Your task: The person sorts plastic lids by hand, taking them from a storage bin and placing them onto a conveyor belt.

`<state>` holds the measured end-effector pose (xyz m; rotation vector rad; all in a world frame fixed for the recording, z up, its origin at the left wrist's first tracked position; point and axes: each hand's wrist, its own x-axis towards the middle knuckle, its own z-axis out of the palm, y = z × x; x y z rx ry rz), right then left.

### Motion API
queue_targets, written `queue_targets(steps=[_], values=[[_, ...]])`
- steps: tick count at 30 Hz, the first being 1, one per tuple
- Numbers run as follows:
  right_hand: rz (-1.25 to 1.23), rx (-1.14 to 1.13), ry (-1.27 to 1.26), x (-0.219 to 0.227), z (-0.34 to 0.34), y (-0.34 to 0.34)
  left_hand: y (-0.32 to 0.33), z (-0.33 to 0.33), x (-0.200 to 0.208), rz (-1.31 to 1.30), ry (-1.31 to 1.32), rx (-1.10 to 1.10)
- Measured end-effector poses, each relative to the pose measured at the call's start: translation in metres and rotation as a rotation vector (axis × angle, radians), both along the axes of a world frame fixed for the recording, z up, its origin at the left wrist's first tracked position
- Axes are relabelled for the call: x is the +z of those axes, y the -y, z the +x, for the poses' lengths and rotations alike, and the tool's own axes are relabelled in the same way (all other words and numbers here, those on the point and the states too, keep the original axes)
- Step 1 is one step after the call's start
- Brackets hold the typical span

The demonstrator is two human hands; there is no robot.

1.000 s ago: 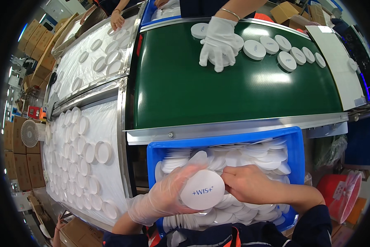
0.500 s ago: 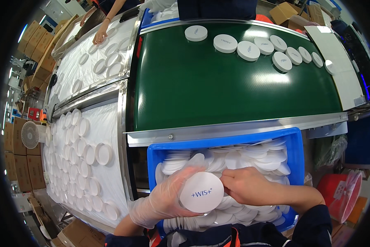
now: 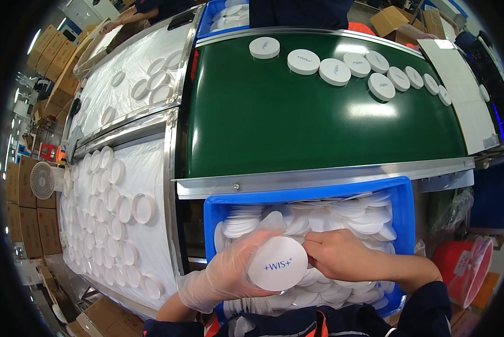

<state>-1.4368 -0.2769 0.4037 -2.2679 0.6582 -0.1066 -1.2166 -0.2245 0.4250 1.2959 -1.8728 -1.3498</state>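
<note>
My left hand (image 3: 232, 269), in a thin clear glove, is closed round a round white lid (image 3: 277, 265) with blue print on its flat top. It holds the lid tilted towards me. Bare and curled, my right hand (image 3: 342, 255) has its fingertips pressed together at the lid's right edge. Whatever those fingers may pinch is hidden. Both hands are above a blue bin (image 3: 406, 224) full of thin white discs (image 3: 370, 216), some stacked, some loose.
Beyond the bin runs a green conveyor belt (image 3: 297, 129) carrying several printed white lids (image 3: 303, 62). Its metal rail (image 3: 330, 173) borders the bin. Plastic-covered tables (image 3: 151, 146) with white rings stand left. A red bucket (image 3: 459, 269) is at right. People stand at the far side.
The print on the lid in my left hand was upside down and now reads upright. Lids on the belt shifted slightly left, with another at the right end. A co-worker's hand left the far table's rings.
</note>
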Motion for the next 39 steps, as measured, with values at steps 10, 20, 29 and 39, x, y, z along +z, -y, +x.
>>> queue_targets(steps=[10,20,29,39], values=[[0.251,-0.348,0.343,0.009,0.007,0.003,-0.006,0.012,-0.033,0.290,-0.743,0.661],[-0.499,-0.200,0.173,0.007,0.022,-0.003,0.000,0.000,-0.038,0.041,-0.194,0.725],[-0.268,-0.186,0.070,-0.042,0.010,0.002,0.058,0.291,-0.124,-0.309,0.581,1.311],[-0.223,0.086,-0.416,-0.076,0.085,0.010,0.262,0.024,-0.090,-0.845,0.526,0.462]])
